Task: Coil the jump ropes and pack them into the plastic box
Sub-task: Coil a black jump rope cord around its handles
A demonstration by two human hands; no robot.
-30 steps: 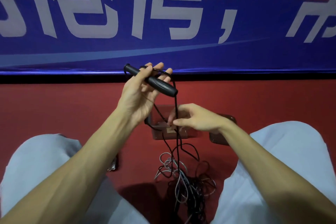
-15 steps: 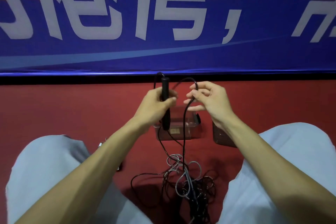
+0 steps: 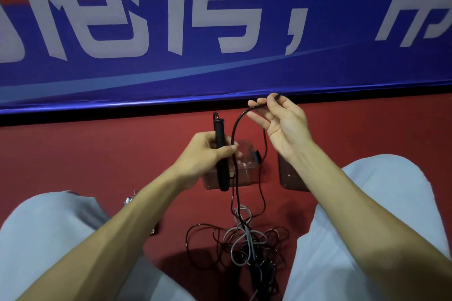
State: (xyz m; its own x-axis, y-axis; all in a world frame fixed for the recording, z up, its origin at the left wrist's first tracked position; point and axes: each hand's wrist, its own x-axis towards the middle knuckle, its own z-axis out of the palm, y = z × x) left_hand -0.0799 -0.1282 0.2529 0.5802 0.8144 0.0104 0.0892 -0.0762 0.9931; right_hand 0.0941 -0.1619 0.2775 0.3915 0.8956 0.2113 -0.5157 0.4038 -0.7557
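Note:
My left hand [image 3: 208,151] grips a black jump-rope handle [image 3: 220,154], held upright above the clear plastic box [image 3: 247,166] on the red floor. My right hand [image 3: 281,122] is raised to the right and pinches the black cord [image 3: 236,129] between thumb and fingertips. The cord arches from the pinch down past the handle. It runs into a tangled pile of black and grey ropes [image 3: 244,239] lying between my knees. Part of the box is hidden behind my left hand and the handle.
A second clear piece, perhaps the box lid [image 3: 291,176], lies right of the box under my right forearm. A small metallic object [image 3: 129,199] shows by my left knee. A blue banner [image 3: 220,32] stands along the back. My grey-trousered legs flank the pile.
My right hand has lifted up and to the right, drawing a loop of black cord out. My left hand keeps the handle upright, slightly lower over the box.

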